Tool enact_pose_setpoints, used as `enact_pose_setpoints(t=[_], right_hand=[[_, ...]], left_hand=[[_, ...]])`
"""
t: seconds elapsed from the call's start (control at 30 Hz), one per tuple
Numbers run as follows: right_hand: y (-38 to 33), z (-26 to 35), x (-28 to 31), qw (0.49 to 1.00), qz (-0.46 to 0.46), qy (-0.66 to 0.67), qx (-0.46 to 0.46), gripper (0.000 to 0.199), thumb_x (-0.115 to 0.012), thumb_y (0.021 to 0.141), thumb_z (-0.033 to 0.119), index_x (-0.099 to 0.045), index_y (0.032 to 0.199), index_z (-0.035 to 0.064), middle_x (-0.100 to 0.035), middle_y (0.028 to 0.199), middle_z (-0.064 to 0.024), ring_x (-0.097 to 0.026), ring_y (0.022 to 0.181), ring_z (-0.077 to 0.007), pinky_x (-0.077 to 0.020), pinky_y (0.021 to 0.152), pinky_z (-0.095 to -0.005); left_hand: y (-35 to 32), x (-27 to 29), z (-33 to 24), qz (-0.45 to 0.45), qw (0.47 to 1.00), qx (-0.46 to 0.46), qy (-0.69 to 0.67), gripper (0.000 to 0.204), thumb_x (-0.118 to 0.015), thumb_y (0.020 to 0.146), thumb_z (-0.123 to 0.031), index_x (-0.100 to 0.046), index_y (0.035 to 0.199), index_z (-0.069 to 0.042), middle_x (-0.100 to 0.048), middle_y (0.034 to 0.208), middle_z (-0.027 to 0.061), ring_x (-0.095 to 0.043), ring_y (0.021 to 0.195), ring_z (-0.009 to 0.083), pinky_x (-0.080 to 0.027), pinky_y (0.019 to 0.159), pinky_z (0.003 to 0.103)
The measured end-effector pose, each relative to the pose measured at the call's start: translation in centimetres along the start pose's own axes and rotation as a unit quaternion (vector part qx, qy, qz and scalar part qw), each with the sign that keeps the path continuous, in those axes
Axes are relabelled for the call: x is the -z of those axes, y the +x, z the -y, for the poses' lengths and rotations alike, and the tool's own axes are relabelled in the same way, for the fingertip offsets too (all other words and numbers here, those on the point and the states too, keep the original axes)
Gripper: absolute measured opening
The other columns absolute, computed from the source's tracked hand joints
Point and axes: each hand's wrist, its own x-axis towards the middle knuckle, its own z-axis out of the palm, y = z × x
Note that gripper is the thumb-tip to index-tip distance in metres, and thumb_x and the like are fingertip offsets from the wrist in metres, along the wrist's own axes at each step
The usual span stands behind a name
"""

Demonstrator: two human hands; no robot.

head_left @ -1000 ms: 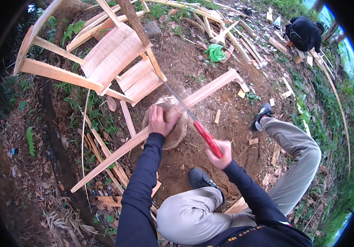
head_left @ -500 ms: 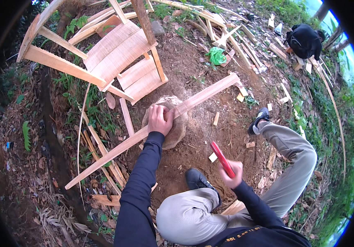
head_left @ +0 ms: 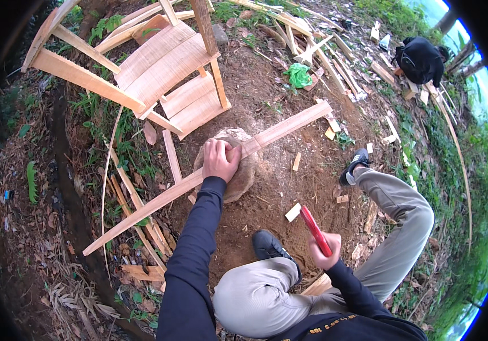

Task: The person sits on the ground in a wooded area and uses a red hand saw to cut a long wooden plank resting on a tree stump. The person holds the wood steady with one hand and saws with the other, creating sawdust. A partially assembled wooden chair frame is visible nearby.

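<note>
One grained wooden plank (head_left: pixel 184 187), left hand (head_left: pixel 221 161) clasping; rounded block (head_left: pixel 245 179) beneath; right hand (head_left: pixel 327 254) gripping red handle (head_left: pixel 314 228).

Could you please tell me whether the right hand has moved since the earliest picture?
Yes, the right hand has drawn back toward the person, away from the green bag.

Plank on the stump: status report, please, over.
Left hand holding plank across stump. Right hand gripping red handle, apart from plank. Wooden chair close by, ahead-left.

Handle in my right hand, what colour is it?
The handle is red; the head view shows it best.
</note>
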Motion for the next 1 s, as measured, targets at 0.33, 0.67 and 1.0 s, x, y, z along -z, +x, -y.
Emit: enact_pose_setpoints(t=[0.33, 0.67, 1.0], right_hand=[[9.2, -0.2, -4.9, 0.999, -0.010, 0.016, 0.041, 0.005, -0.067, 0.078, 0.004, -0.063, 0.074, 0.0025, -0.053, 0.055, -0.0095, -0.056, 0.046, -0.0179, -0.0435, 0.048, -0.0305], [2.6, 0.9, -3.3, 0.999, -0.023, 0.010, 0.023, 0.004, -0.068, 0.075, 0.004, -0.064, 0.076, 0.0046, -0.053, 0.055, -0.0095, -0.057, 0.045, -0.0226, -0.0452, 0.048, -0.0325], [2.0, 0.0, -3.5, 1.000, -0.021, 0.017, 0.003, 0.005, -0.062, 0.077, 0.002, -0.062, 0.072, 0.0022, -0.055, 0.056, -0.0083, -0.058, 0.047, -0.0182, -0.0453, 0.050, -0.0303]], left_hand=[[0.1, 0.1, 0.1, -0.011, 0.999, -0.034, 0.021, 0.032, -0.071, 0.086, -0.024, -0.049, 0.079, -0.003, -0.049, 0.082, 0.0149, -0.051, 0.083, 0.0351, -0.043, 0.076, 0.044], [0.2, -0.9, 0.1, -0.021, 0.999, -0.011, 0.028, 0.025, -0.061, 0.093, -0.020, -0.049, 0.079, -0.004, -0.050, 0.079, 0.0135, -0.051, 0.081, 0.0335, -0.042, 0.076, 0.045], [0.3, -0.8, 0.1, -0.028, 0.999, -0.006, 0.042, 0.026, -0.060, 0.093, -0.024, -0.049, 0.078, -0.006, -0.051, 0.079, 0.0134, -0.052, 0.082, 0.0337, -0.043, 0.077, 0.045]])
